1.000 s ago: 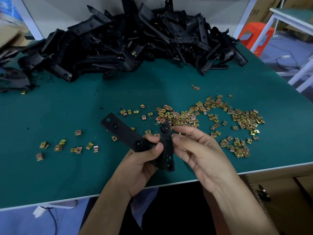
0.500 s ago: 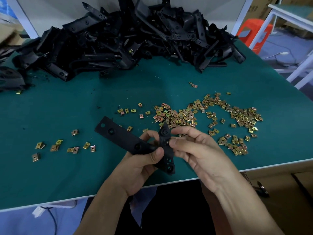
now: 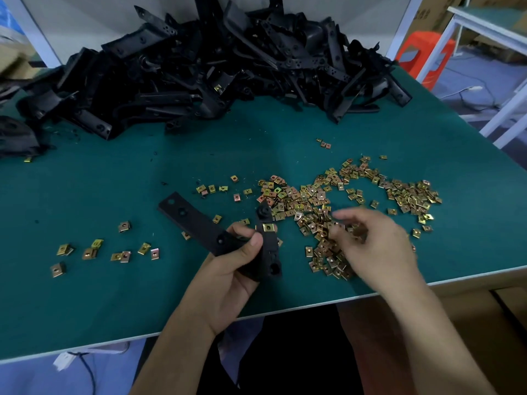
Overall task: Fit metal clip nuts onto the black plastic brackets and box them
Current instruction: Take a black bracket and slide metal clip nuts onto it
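My left hand (image 3: 236, 260) grips a black plastic bracket (image 3: 199, 223) above the green table's front edge, thumb across its bend. One gold clip nut (image 3: 268, 227) sits clipped on the bracket's upright arm. My right hand (image 3: 370, 243) hovers, blurred, over the near end of the scattered pile of clip nuts (image 3: 319, 206), fingers curled down toward them; whether it holds a nut I cannot tell.
A big heap of black brackets (image 3: 205, 72) fills the back of the green table (image 3: 85, 303). A few loose clip nuts (image 3: 94, 252) lie at the left. An orange stool (image 3: 425, 55) and a white table frame (image 3: 510, 106) stand off to the right.
My right hand has left the bracket and moved right, down to the nut pile. A clip nut now shows on the bracket's upright arm. My left hand still holds the bracket.
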A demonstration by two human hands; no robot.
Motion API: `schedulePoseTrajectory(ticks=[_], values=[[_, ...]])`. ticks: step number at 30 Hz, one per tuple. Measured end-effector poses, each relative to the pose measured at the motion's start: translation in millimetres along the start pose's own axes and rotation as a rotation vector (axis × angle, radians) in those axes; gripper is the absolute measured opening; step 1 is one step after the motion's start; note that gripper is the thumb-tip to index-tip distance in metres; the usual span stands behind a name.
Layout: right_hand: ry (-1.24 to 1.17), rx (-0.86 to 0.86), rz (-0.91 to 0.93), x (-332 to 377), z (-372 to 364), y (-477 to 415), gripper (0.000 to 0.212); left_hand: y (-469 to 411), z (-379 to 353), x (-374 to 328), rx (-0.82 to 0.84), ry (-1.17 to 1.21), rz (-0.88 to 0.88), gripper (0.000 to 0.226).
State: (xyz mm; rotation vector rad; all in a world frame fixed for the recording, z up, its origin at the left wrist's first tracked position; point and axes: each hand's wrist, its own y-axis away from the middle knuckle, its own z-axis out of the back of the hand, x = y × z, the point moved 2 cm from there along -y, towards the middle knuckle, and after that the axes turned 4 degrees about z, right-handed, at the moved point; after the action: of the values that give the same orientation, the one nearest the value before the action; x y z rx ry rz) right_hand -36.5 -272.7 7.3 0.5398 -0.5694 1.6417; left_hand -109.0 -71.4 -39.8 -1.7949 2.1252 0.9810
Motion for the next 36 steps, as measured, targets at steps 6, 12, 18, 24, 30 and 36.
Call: schedulePoseTrajectory(ticks=[6,12,18,24,30,36], values=[[0.192,0.061,0.057,-21.5,-5.7,-9.4,0.020,-3.5,-0.6,1.6,-0.003,0.050,0.047,0.015],[0.152,0.017,0.073,-24.1,-4.9,-7.8,0.016,-3.1,0.4,1.5,-0.006,0.054,0.052,0.016],[-0.045,-0.034,0.070,-26.2,-0.3,-6.0,0.017,-2.5,0.2,1.0,-0.003,0.056,0.055,0.016],[-0.171,0.012,0.070,-27.4,1.0,-4.5,0.023,-2.2,-1.4,1.1,-0.006,0.063,0.057,0.019],[-0.062,-0.047,0.145,-28.0,2.0,-2.4,0.033,-1.8,-2.5,0.8,0.012,0.077,0.064,0.016],[-0.092,-0.081,0.061,-31.7,-2.9,-3.6,0.013,-1.8,-1.3,0.9,0.034,0.059,0.067,0.017]])
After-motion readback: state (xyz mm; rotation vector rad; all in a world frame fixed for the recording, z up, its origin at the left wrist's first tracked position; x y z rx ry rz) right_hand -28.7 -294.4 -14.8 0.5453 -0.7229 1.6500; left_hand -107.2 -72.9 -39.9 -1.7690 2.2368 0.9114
